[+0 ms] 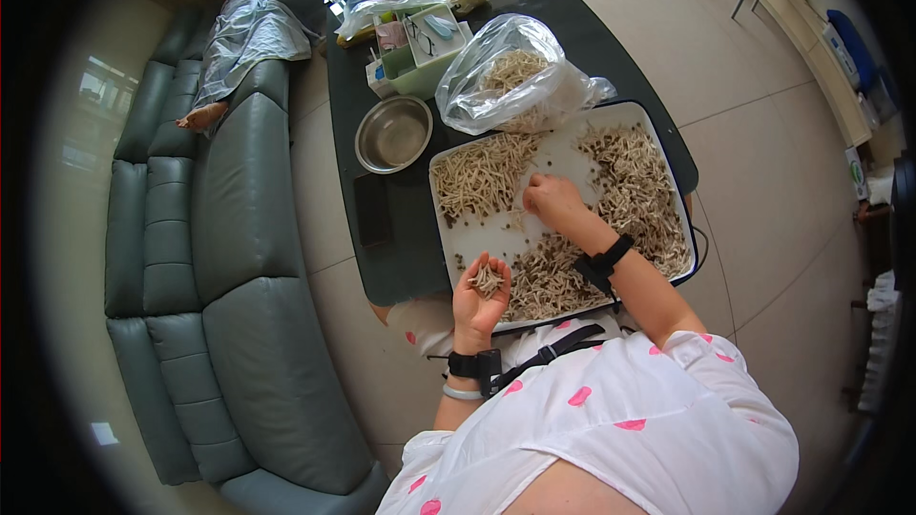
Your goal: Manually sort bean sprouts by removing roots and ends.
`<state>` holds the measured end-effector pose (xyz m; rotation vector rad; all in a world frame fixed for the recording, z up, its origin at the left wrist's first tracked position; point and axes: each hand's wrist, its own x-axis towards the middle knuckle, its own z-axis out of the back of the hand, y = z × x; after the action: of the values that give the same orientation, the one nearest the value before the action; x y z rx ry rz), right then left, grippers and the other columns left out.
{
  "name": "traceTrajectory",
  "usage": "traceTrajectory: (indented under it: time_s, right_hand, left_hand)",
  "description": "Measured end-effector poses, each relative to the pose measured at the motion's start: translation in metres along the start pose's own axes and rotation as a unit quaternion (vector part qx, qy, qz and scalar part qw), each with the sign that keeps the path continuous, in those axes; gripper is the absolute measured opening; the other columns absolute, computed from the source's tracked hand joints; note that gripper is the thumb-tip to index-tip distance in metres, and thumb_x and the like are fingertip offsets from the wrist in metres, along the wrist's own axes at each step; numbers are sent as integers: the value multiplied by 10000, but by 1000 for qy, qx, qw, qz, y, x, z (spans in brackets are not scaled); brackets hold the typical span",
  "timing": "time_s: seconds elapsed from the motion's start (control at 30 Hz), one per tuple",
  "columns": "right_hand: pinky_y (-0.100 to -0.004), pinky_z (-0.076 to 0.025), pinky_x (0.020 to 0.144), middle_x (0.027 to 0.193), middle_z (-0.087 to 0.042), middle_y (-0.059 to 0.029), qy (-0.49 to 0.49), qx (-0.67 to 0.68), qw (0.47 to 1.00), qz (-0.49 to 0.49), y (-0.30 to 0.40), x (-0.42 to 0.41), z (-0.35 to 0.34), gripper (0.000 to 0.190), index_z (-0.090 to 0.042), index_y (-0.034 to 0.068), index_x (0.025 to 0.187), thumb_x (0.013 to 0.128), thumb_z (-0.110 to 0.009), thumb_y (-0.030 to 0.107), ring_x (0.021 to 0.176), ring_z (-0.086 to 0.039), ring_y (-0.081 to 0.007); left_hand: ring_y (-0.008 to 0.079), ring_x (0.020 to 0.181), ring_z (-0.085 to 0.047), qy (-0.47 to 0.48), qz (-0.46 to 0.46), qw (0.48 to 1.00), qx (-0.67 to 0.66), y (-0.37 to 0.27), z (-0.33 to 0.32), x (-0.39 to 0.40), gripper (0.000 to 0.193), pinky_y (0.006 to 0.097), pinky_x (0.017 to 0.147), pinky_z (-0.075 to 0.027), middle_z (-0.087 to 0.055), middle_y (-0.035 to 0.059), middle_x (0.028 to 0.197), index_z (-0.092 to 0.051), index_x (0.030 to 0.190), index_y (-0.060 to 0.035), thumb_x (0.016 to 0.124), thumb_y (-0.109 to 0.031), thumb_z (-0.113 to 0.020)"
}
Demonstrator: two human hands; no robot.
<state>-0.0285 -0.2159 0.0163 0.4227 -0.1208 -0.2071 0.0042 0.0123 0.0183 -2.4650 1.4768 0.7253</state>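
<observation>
A large white tray with a dark rim (449, 243) holds pale, short dried stick-like pieces. One heap of pieces (486, 175) lies at its far left, another heap (640, 193) along its right side, and a darker one at the near edge. Small dark round bits are scattered among them. My left hand (484, 300) is palm up over the tray's near left corner, with a small pile of the pieces in its cupped palm. Over the tray's middle, my right hand (554, 202) has its fingertips together by the far-left heap; whether they pinch a piece is hidden.
Behind the tray, an open clear plastic bag (458, 96) holds more pieces. A steel bowl (393, 134) and a dark flat object (372, 209) lie left of the tray on the dark table (401, 268). Farther back is a green organizer box (418, 79). A person (250, 43) lies on the sofa.
</observation>
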Motion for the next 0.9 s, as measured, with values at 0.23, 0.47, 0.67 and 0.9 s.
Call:
traceTrajectory:
  time_s: [0.23,0.47,0.67,0.9]
  right_hand:
    - [-345,-471,644,813,-586,-65,-58,171,982,-50,9,-33,15,59,-625,79,749,724,-637,132,745,-587,-261]
    - [-340,-466,623,780,-614,-71,39,347,937,26,39,-37,29,109,-634,65,812,744,-637,151,715,-592,-251]
    - [-363,-481,659,794,-619,-49,-25,46,996,-66,4,-11,8,113,-658,135,767,701,-669,227,754,-609,-253]
    - [-365,-479,709,852,-612,-74,60,32,990,-121,14,-7,-2,116,-652,120,777,717,-660,219,807,-604,-257]
  left_hand:
    - [252,895,-580,-9,7,1000,25,5,3,8,199,390,881,-460,-612,128,906,-578,969,-10,893,-133,-441]
    - [244,916,-564,-40,-10,998,40,16,-7,11,208,380,873,-467,-598,125,928,-587,943,1,889,-133,-437]
    - [251,901,-563,-13,16,1000,10,11,0,6,212,371,849,-475,-601,120,907,-596,933,3,887,-125,-433]
    - [249,865,-569,-11,3,1000,4,8,3,4,203,379,840,-479,-600,113,880,-584,954,-11,886,-138,-441]
